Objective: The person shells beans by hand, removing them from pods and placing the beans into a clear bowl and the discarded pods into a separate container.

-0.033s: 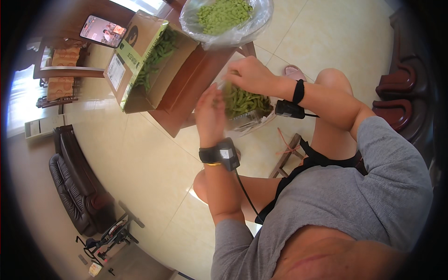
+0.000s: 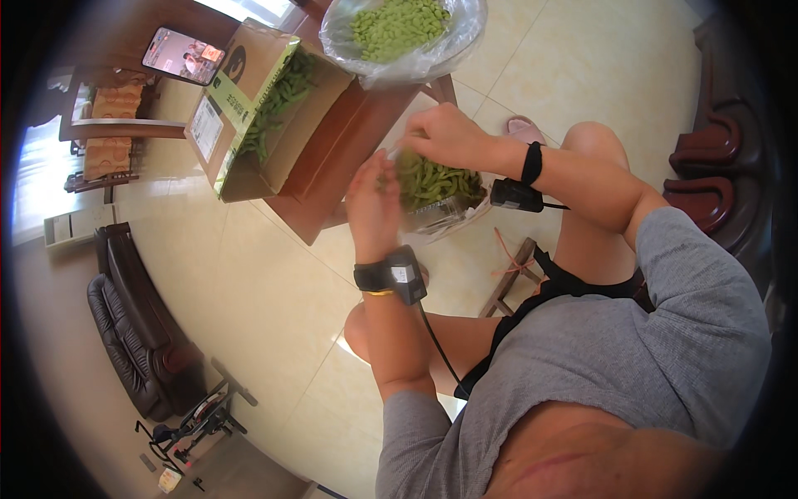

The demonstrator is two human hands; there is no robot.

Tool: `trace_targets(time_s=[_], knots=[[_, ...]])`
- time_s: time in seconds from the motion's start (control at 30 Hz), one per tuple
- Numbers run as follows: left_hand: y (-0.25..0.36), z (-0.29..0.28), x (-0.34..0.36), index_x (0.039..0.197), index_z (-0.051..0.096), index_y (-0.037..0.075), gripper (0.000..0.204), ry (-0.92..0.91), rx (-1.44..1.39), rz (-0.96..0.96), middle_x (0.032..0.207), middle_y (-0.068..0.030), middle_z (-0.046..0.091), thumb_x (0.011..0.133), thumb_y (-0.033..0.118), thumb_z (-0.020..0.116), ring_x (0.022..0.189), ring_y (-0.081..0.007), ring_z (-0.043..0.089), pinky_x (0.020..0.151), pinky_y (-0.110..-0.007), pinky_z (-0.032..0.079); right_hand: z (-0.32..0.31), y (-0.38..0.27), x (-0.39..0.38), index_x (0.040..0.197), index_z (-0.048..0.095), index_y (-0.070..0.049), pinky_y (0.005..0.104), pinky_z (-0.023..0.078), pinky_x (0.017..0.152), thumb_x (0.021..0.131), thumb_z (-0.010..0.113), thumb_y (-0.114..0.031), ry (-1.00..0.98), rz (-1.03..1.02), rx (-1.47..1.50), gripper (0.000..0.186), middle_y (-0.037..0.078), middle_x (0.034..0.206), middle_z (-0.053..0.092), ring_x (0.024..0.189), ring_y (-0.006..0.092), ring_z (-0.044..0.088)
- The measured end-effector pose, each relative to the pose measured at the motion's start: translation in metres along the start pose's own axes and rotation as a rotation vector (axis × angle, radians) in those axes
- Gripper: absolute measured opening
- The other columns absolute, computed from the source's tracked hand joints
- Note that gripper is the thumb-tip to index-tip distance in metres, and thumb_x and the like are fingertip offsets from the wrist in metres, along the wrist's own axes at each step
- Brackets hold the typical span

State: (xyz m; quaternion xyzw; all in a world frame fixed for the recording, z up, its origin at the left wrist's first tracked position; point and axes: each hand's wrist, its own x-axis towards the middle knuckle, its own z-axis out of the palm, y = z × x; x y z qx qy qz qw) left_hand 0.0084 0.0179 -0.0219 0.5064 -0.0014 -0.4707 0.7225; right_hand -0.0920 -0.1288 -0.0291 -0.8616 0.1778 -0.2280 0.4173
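My left hand [image 2: 374, 198] is raised beside a container of green bean pods [image 2: 436, 183], its fingers curled and slightly blurred. A small greenish bit shows at those fingers, too smeared to name. Above the pods, my right hand [image 2: 445, 137] is closed, thumb and fingertips pinched close to the left fingertips. Whatever sits in that pinch is too small to make out. Plastic lines the pod container, which the hands partly cover. More green pods [image 2: 274, 112] lie in a tipped cardboard box [image 2: 312, 133] on the brown stool-like table [image 2: 320, 187]. Shelled green beans [image 2: 399, 29] fill a plastic-lined bowl [image 2: 461, 41] behind.
A phone [image 2: 183, 56] with a lit screen stands by the box. Dark leather sofas [image 2: 137, 324] flank the tiled floor on the left and right. A small wooden stool [image 2: 509, 279] is near my legs. Cables run from the devices on my wrists.
My right fingertips have shifted slightly down, nearer the left fingertips. Both arms and the containers are otherwise where they were.
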Motion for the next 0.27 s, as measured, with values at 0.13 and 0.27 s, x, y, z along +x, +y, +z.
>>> trace_targets(time_s=[0.13,0.27], knots=[[0.000,-0.006,0.002,0.096,0.060,0.000,0.019,-0.019,-0.073,0.000,0.088,-0.0040,0.060,0.090,0.018,0.057,0.081,-0.0113,0.052,0.068,-0.022,0.042,0.000,0.005,0.002,0.075,0.061,0.000,0.0334,0.044,0.056,0.086,0.059,-0.029,-0.180,0.204,0.065,0.032,0.013,0.064,0.058,0.059,0.0239,0.058],[-0.001,-0.010,0.003,0.095,0.060,0.002,0.019,-0.066,-0.078,-0.062,0.089,-0.0046,0.060,0.090,0.020,0.058,0.082,-0.0126,0.053,0.071,-0.024,0.043,0.006,0.017,0.004,0.098,0.062,-0.008,0.0305,0.046,0.065,0.089,0.056,-0.035,-0.253,0.682,1.026,0.029,0.006,0.084,0.064,0.075,0.0215,0.062]])
